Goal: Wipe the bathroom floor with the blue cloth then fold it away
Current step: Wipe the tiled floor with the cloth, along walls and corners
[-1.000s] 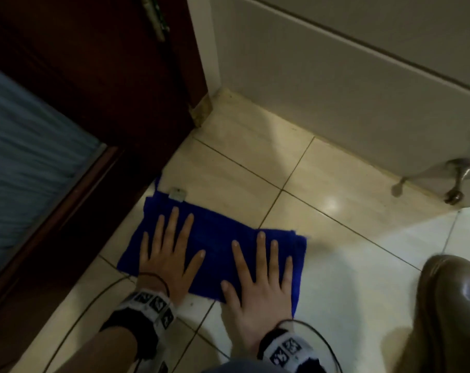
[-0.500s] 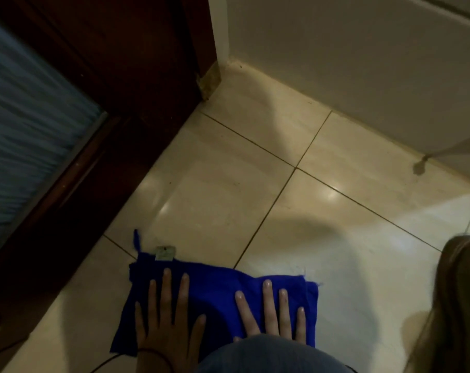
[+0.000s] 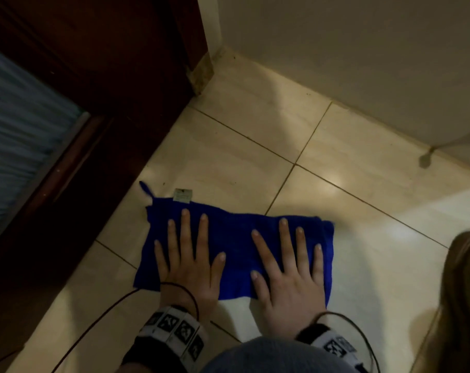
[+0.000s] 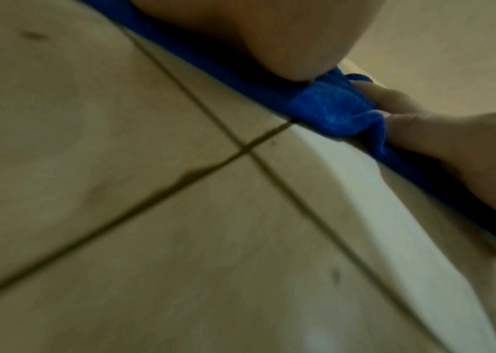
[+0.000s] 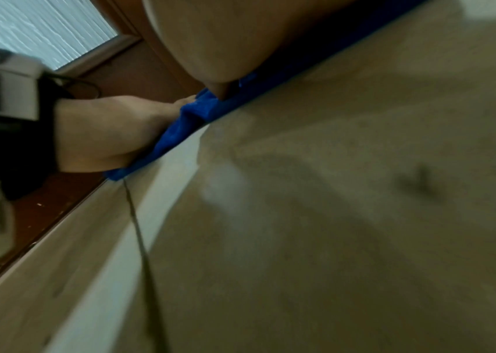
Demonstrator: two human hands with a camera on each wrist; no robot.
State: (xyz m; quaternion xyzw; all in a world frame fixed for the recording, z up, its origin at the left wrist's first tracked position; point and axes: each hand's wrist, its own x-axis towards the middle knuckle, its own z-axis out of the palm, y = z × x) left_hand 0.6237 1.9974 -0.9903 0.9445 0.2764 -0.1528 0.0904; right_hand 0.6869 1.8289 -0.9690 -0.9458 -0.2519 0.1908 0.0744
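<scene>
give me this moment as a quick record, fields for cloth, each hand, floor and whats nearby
cloth: blue cloth spread flat on the floor, long side running left to right, white tag at its far left corner
left hand: left hand palm down on the cloth's left part, fingers straight and spread
right hand: right hand palm down on the cloth's right part, fingers straight
floor: beige tiled floor with dark grout lines, glossy highlights
nearby: dark wooden door frame to the left, pale wall ahead
task stage: wiping, cloth not yet folded away

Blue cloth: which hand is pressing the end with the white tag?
The left hand, flat on the blue cloth beside the tag; the right hand presses the tagless end.
</scene>
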